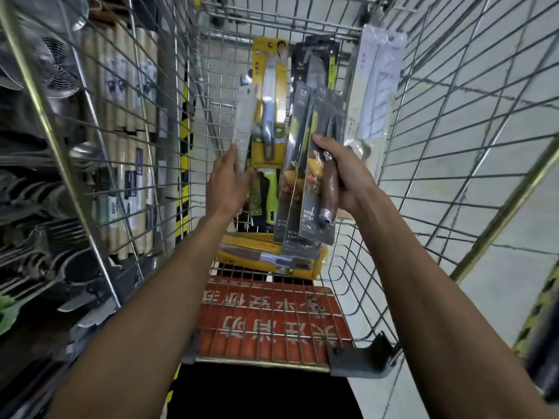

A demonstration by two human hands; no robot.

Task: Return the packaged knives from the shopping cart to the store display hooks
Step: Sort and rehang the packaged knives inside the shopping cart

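Observation:
Both my arms reach into the wire shopping cart point(366, 267). My right hand point(344, 173) grips a stack of dark grey knife packages point(305, 182); the front one shows a brown-handled knife. My left hand point(227, 179) holds a white knife package point(243, 122) by its lower end, seen from the back and tilted upright. A yellow knife package point(270, 95) and a black knife package point(317, 65) lean against the cart's far wall. Another white package point(378, 86) leans at the right wall. One more yellow package point(266, 255) lies flat on the cart floor.
Shelves at the left point(45, 192), seen through the cart's side, carry metal ladles, strainers and boxed rolls. A red sign with white characters point(269, 316) covers the cart's folded child seat near me. Pale floor tiles point(484, 146) lie to the right.

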